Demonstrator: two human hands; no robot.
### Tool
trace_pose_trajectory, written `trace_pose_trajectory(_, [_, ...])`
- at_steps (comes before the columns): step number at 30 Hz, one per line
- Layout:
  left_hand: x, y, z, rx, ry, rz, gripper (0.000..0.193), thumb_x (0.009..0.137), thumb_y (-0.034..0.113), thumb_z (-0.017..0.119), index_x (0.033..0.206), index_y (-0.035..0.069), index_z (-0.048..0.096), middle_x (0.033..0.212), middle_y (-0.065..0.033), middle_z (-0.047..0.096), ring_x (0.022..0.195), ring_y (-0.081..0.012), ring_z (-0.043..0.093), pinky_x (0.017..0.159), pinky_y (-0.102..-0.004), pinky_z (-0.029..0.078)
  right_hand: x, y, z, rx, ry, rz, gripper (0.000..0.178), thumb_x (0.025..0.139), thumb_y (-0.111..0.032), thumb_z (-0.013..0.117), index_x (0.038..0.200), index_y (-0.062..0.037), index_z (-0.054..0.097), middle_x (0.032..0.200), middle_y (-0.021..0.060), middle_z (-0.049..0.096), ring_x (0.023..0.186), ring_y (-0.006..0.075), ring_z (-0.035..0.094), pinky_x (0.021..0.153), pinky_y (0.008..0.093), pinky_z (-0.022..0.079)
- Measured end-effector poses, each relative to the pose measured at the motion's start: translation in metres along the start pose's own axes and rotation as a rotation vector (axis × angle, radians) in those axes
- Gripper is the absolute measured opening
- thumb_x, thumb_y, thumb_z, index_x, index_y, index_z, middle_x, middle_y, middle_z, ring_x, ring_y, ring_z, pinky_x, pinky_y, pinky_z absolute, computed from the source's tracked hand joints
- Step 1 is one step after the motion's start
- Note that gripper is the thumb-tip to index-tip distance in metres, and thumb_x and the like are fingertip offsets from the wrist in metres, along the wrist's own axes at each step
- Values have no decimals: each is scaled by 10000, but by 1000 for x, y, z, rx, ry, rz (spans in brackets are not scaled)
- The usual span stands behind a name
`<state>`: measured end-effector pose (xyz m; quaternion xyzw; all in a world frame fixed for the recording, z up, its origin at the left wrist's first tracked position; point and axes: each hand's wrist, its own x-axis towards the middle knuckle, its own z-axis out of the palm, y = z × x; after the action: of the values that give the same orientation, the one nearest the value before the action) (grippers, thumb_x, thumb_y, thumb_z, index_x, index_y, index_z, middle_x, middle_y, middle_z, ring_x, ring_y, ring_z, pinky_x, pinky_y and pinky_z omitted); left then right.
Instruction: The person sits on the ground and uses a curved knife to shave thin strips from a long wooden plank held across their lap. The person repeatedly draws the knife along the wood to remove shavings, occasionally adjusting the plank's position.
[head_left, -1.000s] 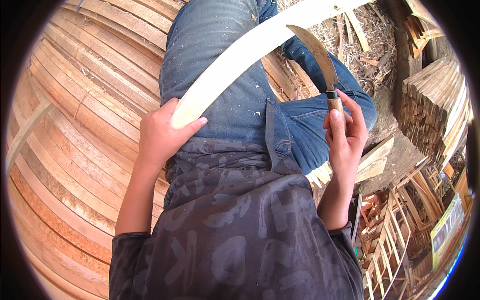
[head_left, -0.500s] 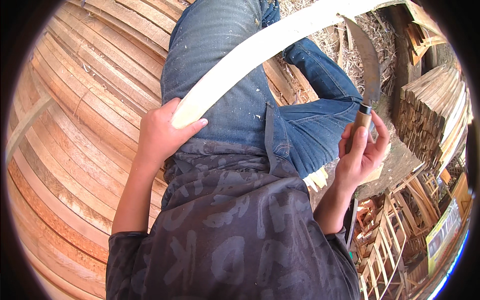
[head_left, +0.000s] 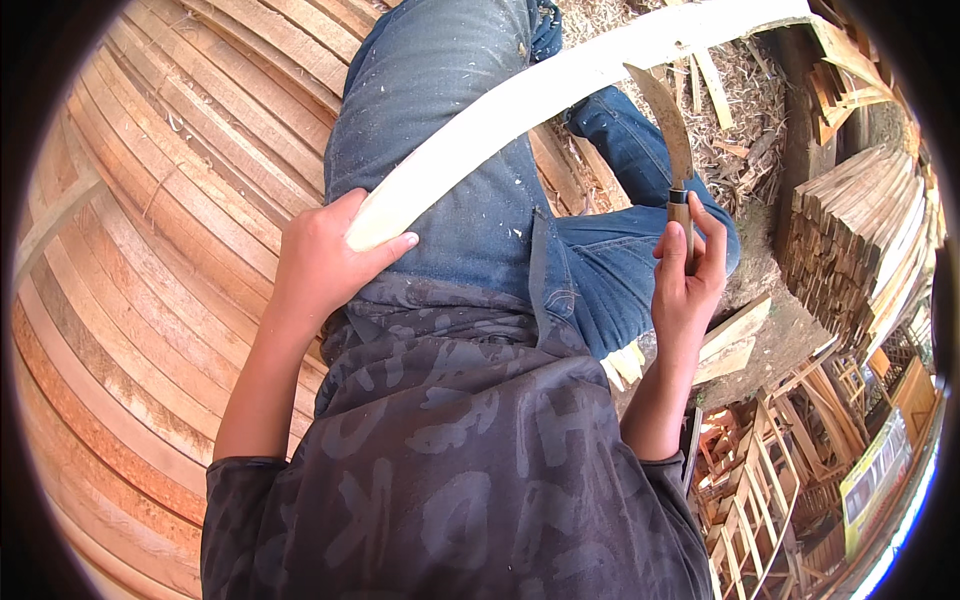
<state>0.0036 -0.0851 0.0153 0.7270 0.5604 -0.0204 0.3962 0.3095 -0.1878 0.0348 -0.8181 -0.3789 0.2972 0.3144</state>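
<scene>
My left hand (head_left: 328, 250) grips the near end of a long pale wooden strip (head_left: 520, 105), thumb on one side and fingers curled round the other. The strip lies across my thigh and runs up to the far right; it looks curved in this picture. In my right hand (head_left: 688, 265) is a curved-blade knife (head_left: 668, 115), held by its wooden handle with a dark collar. The blade points up and away, its tip close to the strip's lower edge. Whether tip and strip touch I cannot tell.
Long sawn planks (head_left: 150, 260) lie side by side along the left. Wood shavings (head_left: 735, 150) cover the ground at the far right, beside a stack of cut slats (head_left: 850, 245). A few loose offcuts (head_left: 735, 335) lie right of my knee, with wooden frames (head_left: 765, 490) at the lower right.
My right hand has moved left with the knife, bringing the blade lower along the strip. The left hand keeps its grip and has barely shifted.
</scene>
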Motion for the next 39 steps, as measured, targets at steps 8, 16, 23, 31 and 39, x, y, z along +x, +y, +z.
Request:
trace_pose_trajectory(8, [2, 1, -1, -73, 1, 14, 405, 700, 381, 766, 794, 20, 609, 634, -149, 611, 576, -297, 615, 545, -363, 476, 6, 6, -8, 941, -212, 460, 229, 999, -228, 419, 1194, -118, 468, 651, 40, 460, 396, 48, 312, 343, 171, 231])
trace_pose_trajectory(16, [3, 1, 0, -101, -5, -5, 405, 698, 373, 769, 815, 13, 626, 647, -149, 622, 580, -282, 621, 551, -352, 478, 4, -1, 6, 745, 53, 329, 245, 972, -181, 496, 1196, -86, 473, 653, 21, 493, 410, 39, 351, 363, 164, 249])
trace_pose_trajectory(23, [3, 4, -4, -115, -39, -46, 368, 702, 318, 772, 829, 2, 634, 659, -138, 624, 594, -240, 612, 566, -333, 472, -2, -17, -3, 181, -25, 39, 296, 943, -125, 550, 1221, -35, 503, 664, 19, 593, 533, 5, 436, 466, 165, 294])
trace_pose_trajectory(31, [2, 4, -2, -108, -15, -36, 395, 705, 358, 769, 804, 7, 618, 637, -159, 611, 580, -287, 616, 547, -357, 472, 4, -8, 3, 62, -66, 124, 294, 915, -146, 603, 1174, -26, 533, 694, 18, 608, 600, 36, 495, 525, 195, 372])
trace_pose_trajectory(39, [-8, 13, 1, 42, 72, 28, 385, 757, 335, 740, 768, 19, 522, 621, -169, 568, 566, -345, 579, 522, -401, 442, 18, 22, 30, -155, -168, 228, 144, 819, -95, 591, 834, 19, 504, 642, 167, 525, 556, 227, 506, 568, 383, 422])
